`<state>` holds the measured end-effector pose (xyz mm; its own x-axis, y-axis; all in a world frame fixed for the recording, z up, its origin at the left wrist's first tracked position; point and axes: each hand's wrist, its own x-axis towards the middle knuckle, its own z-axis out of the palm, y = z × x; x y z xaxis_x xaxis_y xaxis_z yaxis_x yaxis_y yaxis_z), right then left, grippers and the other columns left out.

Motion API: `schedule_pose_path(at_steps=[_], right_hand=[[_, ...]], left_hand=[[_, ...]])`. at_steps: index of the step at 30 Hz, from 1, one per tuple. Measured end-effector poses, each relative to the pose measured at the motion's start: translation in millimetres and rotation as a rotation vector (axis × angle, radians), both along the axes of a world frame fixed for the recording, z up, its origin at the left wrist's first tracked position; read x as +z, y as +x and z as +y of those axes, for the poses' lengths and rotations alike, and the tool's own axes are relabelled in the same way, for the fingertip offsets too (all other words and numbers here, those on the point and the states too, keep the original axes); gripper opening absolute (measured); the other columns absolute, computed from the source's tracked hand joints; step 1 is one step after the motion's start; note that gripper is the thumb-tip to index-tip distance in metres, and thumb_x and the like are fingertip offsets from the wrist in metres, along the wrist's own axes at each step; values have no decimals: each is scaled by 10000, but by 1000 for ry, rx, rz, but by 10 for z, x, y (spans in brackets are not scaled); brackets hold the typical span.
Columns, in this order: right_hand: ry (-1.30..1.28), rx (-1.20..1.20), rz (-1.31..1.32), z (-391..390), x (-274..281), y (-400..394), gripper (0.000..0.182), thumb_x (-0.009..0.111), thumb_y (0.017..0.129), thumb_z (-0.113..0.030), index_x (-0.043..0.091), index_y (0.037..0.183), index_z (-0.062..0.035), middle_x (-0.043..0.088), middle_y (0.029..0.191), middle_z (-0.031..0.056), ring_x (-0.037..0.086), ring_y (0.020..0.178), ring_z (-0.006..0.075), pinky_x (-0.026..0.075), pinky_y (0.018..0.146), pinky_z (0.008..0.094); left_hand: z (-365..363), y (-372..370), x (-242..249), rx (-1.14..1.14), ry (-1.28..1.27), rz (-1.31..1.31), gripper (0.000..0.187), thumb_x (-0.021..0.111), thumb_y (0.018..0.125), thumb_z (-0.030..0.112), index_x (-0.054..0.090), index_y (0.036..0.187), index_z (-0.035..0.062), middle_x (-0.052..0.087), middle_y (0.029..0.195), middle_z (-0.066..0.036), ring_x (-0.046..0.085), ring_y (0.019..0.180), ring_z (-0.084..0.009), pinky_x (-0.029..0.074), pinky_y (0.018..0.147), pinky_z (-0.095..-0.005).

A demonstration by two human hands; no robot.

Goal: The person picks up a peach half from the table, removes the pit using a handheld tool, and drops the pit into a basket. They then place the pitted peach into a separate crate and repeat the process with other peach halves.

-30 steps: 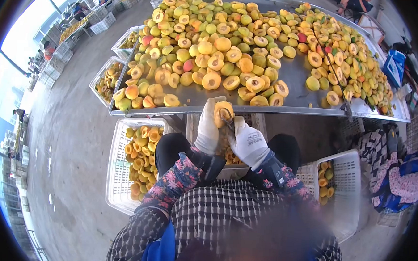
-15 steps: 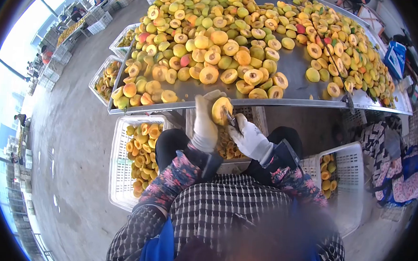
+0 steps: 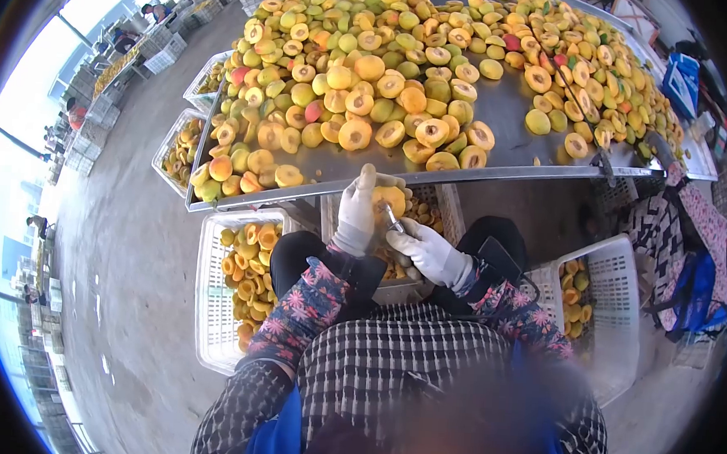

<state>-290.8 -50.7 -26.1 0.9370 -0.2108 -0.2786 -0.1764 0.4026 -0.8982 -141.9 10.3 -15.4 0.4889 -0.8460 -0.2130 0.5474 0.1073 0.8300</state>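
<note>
In its white glove, my left hand [image 3: 356, 214] is wrapped round a yellow peach half [image 3: 390, 199], with the fingertips pointing up toward the table edge. My right hand [image 3: 433, 254], also gloved, grips a small metal pitting tool [image 3: 395, 221] whose tip meets the cut face of the peach. Both hands are over a crate [image 3: 454, 215] between my knees, which holds more peach halves and is partly hidden by the gloves. Just beyond my hands runs the raised rim of a metal table [image 3: 432, 176] heaped with halved peaches [image 3: 355, 134].
White crates with peach halves stand at my left [image 3: 212, 301] and right [image 3: 622, 314]. More peaches [image 3: 600, 100] cover the table's right side, where a co-worker's pink sleeve [image 3: 704, 214] reaches to the edge. Other people and crates line the far left.
My hands have come slightly lower, and the peach half has turned in my left hand. At the right, the co-worker's arm has come up to the table edge. The view has shifted a little.
</note>
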Motion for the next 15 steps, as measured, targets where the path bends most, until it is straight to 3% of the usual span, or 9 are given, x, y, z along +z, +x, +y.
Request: schedule_pose_path(at_steps=[1,4,8,10,12,15], right_hand=[[119,-29,48,19,139,-18,202,512,999,-324,503,979,-123,439,628,-23,384,412,96,327,391,223],[491,9,51,-57,171,-59,215,528,990,-331,515,1042,-123,452,659,-28,400,451,85,303,398,223],[610,-46,38,-84,145,-83,203,537,988,-309,555,1045,-114,462,666,-25,407,453,92,308,401,221],[143,-139,-42,10,-11,7,195,541,987,-296,566,1046,-112,476,670,-24,422,456,97,322,406,220],[-16,-129,-24,6,-53,-4,186,545,986,-284,570,1047,-110,488,672,-22,435,459,101,338,414,222],[277,-37,110,-86,112,-131,196,549,984,-294,569,1042,-108,481,657,-21,435,460,101,339,423,228]], left_hand=[[-6,18,-20,-19,-11,28,526,498,971,498,568,994,-22,642,940,-165,667,822,-321,581,750,-446],[-104,20,28,9,-34,125,490,523,964,480,555,1008,-7,631,968,-164,662,837,-335,585,727,-457],[-201,-15,55,46,67,249,448,550,957,458,559,1000,13,632,952,-159,664,827,-333,590,701,-454],[-240,32,-53,-20,115,185,442,555,956,456,561,993,16,635,941,-153,666,825,-327,590,699,-456],[-265,99,-149,-101,153,130,438,558,955,454,565,988,17,639,931,-147,668,817,-322,591,697,-458],[-229,96,-164,-201,182,130,436,561,954,450,574,985,15,645,923,-140,671,801,-318,591,694,-458]])
